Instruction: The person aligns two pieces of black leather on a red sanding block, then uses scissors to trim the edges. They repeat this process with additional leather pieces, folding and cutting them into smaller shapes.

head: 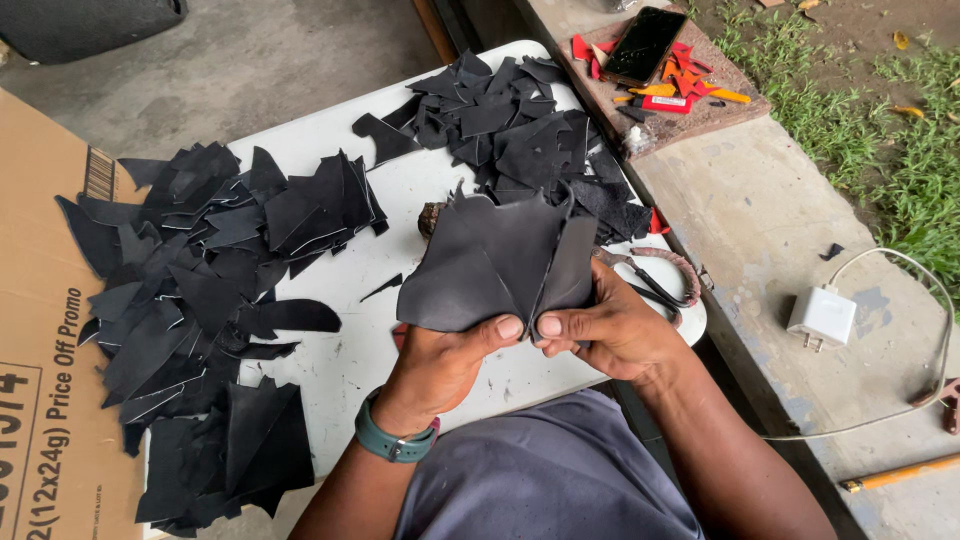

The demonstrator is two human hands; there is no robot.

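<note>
Both hands hold a stack of black leather pieces (495, 265) upright over the white table (340, 375). My left hand (440, 365), with a green watch on its wrist, grips the stack's lower left, thumb pressed on the front. My right hand (610, 330) pinches the lower right edge, thumb beside the other thumb. A pair of scissors (655, 283) lies just behind my right hand.
A large heap of black leather cutouts (200, 300) covers the table's left side, and another heap (520, 125) lies at the far end. A cardboard sheet (45, 400) sits at left. On the concrete ledge are a phone (645, 45), a white charger (822, 315) and red scraps.
</note>
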